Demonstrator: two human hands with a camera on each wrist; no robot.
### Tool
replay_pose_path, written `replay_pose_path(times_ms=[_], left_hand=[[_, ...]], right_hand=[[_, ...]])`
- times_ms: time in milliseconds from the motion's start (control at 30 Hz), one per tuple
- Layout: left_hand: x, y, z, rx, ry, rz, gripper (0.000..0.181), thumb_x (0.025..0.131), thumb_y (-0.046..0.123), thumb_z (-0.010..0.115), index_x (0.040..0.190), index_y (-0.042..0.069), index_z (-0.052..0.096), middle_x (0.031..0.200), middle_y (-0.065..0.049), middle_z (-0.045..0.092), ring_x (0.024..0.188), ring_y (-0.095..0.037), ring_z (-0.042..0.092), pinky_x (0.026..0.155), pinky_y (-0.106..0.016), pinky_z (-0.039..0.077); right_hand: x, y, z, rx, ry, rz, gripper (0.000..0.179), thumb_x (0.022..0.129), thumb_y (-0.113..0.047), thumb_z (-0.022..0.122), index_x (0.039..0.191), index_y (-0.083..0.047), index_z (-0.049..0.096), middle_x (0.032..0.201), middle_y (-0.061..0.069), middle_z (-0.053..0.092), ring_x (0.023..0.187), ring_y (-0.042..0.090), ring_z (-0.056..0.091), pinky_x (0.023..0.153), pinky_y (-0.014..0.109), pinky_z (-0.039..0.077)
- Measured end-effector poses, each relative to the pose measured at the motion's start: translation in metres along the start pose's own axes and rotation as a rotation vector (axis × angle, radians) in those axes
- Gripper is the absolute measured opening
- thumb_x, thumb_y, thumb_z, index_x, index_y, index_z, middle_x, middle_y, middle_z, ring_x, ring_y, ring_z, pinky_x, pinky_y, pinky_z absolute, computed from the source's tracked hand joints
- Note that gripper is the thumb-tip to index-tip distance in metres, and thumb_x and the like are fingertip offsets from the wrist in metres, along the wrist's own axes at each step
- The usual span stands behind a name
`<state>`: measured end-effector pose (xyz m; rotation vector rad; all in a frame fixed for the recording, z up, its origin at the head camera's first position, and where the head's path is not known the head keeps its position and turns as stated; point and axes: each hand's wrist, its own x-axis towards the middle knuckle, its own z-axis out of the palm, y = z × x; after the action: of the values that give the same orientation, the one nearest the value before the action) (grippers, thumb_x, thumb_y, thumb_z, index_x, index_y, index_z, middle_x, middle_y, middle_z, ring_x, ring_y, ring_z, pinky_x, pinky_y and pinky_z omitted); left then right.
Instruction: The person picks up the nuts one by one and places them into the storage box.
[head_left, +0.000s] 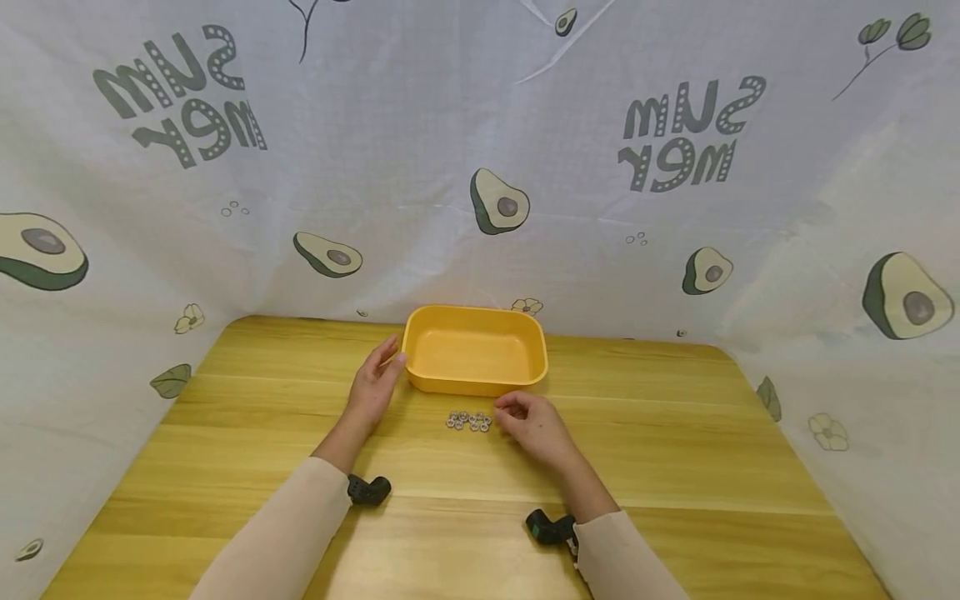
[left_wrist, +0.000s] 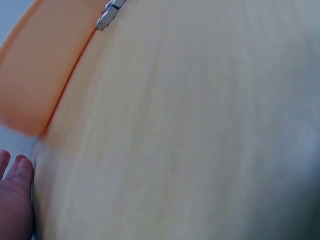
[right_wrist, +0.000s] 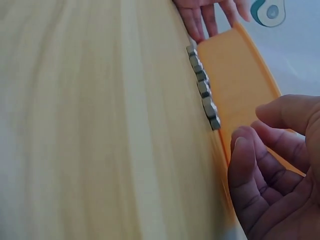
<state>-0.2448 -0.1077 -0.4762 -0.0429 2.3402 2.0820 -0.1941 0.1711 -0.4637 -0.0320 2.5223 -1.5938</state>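
Observation:
A yellow plastic tub [head_left: 480,388] stands near the back of the wooden table. Just in front of it, several small silver hex nuts [head_left: 468,421] lie in a close group; from the right wrist they appear as a row of shiny metal pieces [right_wrist: 203,89]. My left hand [head_left: 372,385] is at the tub's left end, fingers extended and thumb close to the rim. Right of the nuts is my right hand [head_left: 538,427], its fingers loosely bent and fingertips beside the group. Between thumb and fingers of that hand [right_wrist: 280,170] there is a gap with nothing in it.
A white curtain [head_left: 420,133] printed with avocados hangs behind the table [head_left: 645,450] and along its sides. The tub's back rim is close to the curtain. Black wrist devices [head_left: 369,490] sit at both sleeves.

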Motion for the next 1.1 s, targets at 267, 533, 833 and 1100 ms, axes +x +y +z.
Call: replay_pose_path(times_ms=[267,533,833,1100], left_hand=[[0.005,0.001,0.009,-0.084,0.030,0.003,0.055,0.106,0.031,0.055,0.157,0.017,0.041,0.161,-0.011,0.042,0.149,-0.033,0.039,0.122,-0.047,0.035],[0.006,-0.001,0.017,-0.111,0.058,0.012,0.049,0.106,0.024,0.056,0.154,0.017,0.047,0.163,-0.009,0.040,0.152,-0.028,0.036,0.123,-0.043,0.033],[0.005,-0.006,0.019,-0.018,0.046,0.025,0.048,0.107,0.029,0.052,0.155,0.025,0.044,0.164,-0.007,0.037,0.153,-0.029,0.036,0.123,-0.045,0.034],[0.002,-0.007,0.022,0.043,0.040,0.045,0.048,0.108,0.035,0.049,0.155,0.028,0.043,0.168,-0.007,0.031,0.156,-0.027,0.029,0.126,-0.044,0.028]], right_hand=[[-0.001,0.003,0.005,0.010,-0.015,0.011,0.013,0.096,-0.009,0.069,0.108,-0.002,0.070,0.091,0.009,0.067,0.074,0.015,0.063,0.064,0.027,0.058],[0.000,0.003,0.010,-0.056,-0.002,-0.009,0.013,0.092,-0.008,0.072,0.104,-0.003,0.071,0.086,0.007,0.066,0.070,0.014,0.061,0.062,0.026,0.058],[0.002,0.004,0.012,-0.168,0.018,-0.047,0.009,0.087,-0.009,0.075,0.097,-0.009,0.075,0.078,0.000,0.066,0.063,0.010,0.059,0.057,0.023,0.050],[0.003,0.006,0.013,-0.215,0.035,-0.062,0.007,0.087,-0.014,0.079,0.092,-0.012,0.075,0.078,-0.003,0.064,0.068,0.010,0.056,0.060,0.023,0.046]])
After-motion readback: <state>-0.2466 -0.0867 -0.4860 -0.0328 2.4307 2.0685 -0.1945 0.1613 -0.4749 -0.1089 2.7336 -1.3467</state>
